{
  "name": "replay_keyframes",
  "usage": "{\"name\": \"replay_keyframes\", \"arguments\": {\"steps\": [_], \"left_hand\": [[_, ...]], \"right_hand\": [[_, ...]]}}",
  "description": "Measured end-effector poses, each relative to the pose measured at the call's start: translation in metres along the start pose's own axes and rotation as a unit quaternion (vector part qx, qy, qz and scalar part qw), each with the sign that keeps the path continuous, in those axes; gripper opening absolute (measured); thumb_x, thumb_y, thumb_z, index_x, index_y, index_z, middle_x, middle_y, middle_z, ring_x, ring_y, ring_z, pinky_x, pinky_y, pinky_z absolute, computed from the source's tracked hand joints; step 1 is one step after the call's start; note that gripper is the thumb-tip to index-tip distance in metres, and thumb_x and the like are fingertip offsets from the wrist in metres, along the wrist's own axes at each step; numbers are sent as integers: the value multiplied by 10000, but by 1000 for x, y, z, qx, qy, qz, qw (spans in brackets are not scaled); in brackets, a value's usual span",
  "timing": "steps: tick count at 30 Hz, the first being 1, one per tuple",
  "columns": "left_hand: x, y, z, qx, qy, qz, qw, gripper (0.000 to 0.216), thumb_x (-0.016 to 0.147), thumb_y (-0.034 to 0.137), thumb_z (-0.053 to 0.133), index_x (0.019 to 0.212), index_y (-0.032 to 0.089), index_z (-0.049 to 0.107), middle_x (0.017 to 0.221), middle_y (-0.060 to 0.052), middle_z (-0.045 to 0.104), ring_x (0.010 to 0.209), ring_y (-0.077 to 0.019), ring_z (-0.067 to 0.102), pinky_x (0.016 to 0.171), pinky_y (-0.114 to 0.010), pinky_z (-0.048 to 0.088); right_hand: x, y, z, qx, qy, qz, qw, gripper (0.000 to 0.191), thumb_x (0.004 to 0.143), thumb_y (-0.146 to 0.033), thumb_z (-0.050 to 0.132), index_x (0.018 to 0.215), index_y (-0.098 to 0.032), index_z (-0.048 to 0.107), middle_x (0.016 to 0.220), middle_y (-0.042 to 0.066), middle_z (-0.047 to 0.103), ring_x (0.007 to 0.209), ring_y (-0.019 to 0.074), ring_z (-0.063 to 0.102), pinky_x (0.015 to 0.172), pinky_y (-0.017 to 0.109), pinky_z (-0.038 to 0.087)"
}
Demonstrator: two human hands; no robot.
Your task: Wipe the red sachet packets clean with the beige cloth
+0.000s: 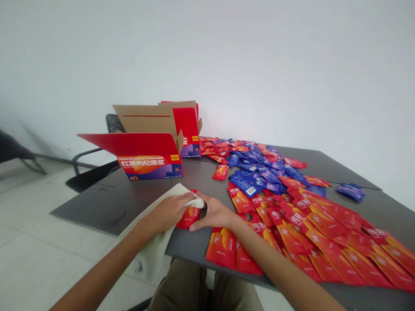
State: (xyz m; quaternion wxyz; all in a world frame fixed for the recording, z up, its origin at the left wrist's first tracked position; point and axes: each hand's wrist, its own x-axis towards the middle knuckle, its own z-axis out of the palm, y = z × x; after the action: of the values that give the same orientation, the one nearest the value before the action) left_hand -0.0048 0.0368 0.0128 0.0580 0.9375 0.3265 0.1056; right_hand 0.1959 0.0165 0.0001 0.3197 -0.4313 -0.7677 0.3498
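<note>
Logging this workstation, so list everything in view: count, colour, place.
Table: at least one, dark grey, centre
Cartons: at least two, red-blue, brown inside, table's left
Red packets: many, red-orange, table's right and back
Blue packets: many, blue, mid-table; one apart at right
Single packet: one, red, front centre
Cloth: one, off-white, hanging over near edge
Chair: one, black, left
Dark furniture: one, black, left edge
Wall: one, white, behind
Floor: one, pale tiles, below
Trousers: one pair, olive-brown, below table edge
Forearms: two, bare, front
Left hand: one, bare, on cloth
Right hand: one, bare, at single packet
</note>
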Motion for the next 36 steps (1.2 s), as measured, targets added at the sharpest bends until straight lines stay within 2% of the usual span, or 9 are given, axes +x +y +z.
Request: {"name": "replay_keyframes", "arguments": {"steps": [6,12,18,24,30,36], "left_hand": [[-11,13,8,-12,-6,81,997,535,837,83,423,1367,155,451,1417,-108,484,1322,-190,427,1123,-371,332],[-2,3,3,-1,10,9,1000,515,847,76,390,1352,139,463,1395,-114,509,1277,-204,483,1105,-383,359],[-11,18,6,-6,-11,75,997,546,814,57,417,1351,140,464,1414,-118,486,1322,-202,427,1124,-384,338],[-2,6,2,1,10,4,1000,536,809,37,390,1333,109,480,1382,-136,517,1278,-215,483,1104,-382,361],[-10,19,5,-7,-16,67,998,525,827,68,407,1346,128,468,1411,-121,489,1324,-202,425,1123,-370,332],[-2,0,4,-9,19,-1,1000,511,842,84,395,1344,150,463,1374,-111,530,1249,-207,512,1084,-367,377]], "right_hand": [[0,1,1,-7,1,0,1000,993,411,-482,863,1296,-193,516,1235,76,619,1103,266,595,1005,384,431],[-1,0,0,8,0,7,1000,1006,451,-494,850,1337,-198,477,1248,71,614,1130,260,580,1032,387,404],[1,1,1,-28,6,5,1000,1001,390,-491,863,1276,-164,531,1221,97,622,1101,279,592,997,391,431],[0,1,1,2,1,-7,1000,959,454,-508,844,1302,-213,507,1224,61,625,1114,256,588,1020,379,415],[0,2,2,-26,7,3,1000,983,411,-503,856,1277,-175,528,1220,88,623,1095,271,593,998,388,430],[-1,-1,1,1,7,-10,1000,927,468,-494,844,1293,-227,514,1197,45,636,1093,245,596,1013,373,418]]}}
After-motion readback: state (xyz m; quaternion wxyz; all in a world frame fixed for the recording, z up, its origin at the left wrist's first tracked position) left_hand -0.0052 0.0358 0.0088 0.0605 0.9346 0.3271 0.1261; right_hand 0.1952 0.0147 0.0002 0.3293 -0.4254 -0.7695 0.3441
